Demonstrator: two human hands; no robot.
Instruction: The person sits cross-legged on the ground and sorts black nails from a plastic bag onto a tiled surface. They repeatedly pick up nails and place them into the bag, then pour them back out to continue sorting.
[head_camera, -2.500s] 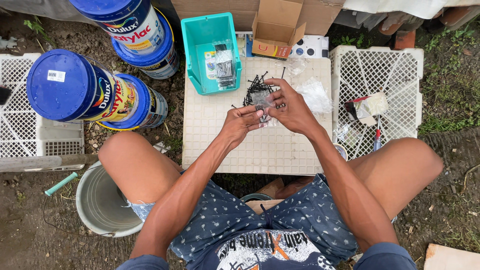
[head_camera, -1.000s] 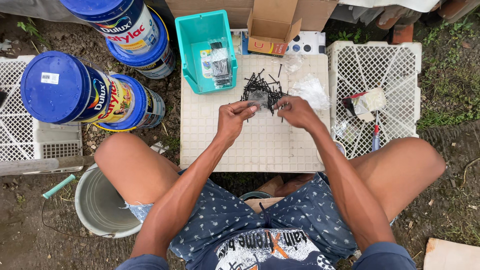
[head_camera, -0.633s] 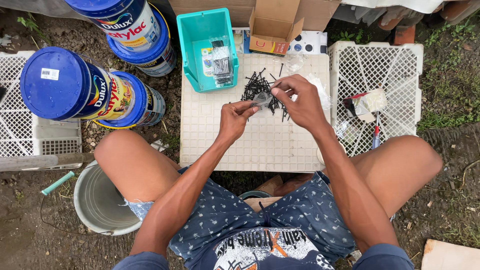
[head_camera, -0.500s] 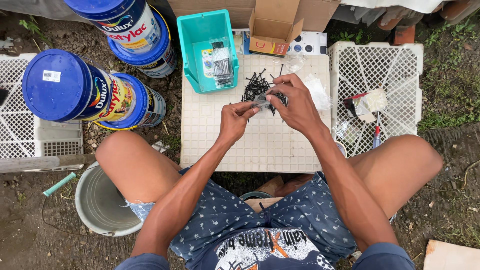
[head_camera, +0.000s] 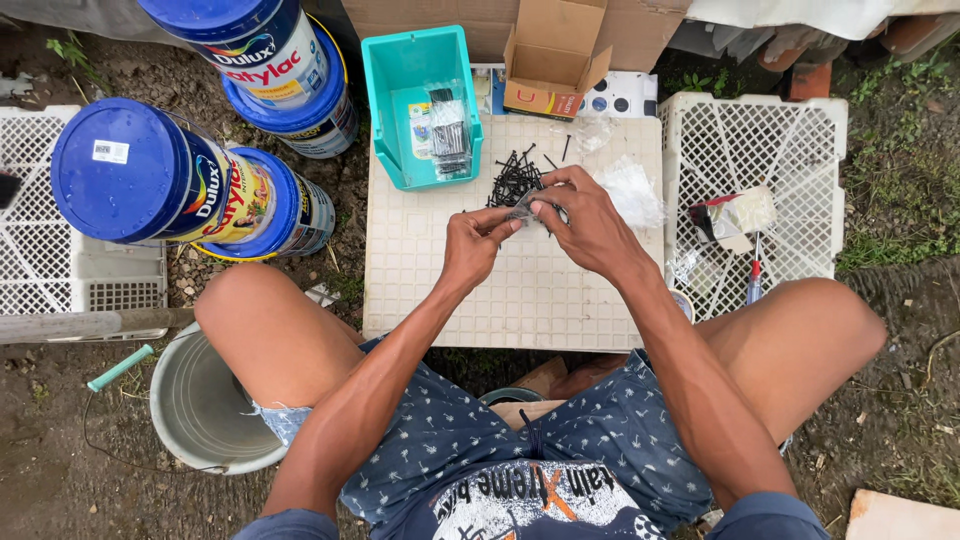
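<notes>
left hand (head_camera: 472, 243) and right hand (head_camera: 588, 218) both pinch small clear bag (head_camera: 527, 205) between fingertips, just above white worktop (head_camera: 450, 290). pile of black nails (head_camera: 515, 178) just beyond bag. teal bin (head_camera: 420, 105) with packets behind, left of cardboard box (head_camera: 552, 60).

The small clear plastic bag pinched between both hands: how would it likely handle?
The small clear plastic bag looks thin and crumpled, so probably floppy and light. The left hand and right hand pinch it beside the pile of black screws; loaded, it would likely sag.
</notes>
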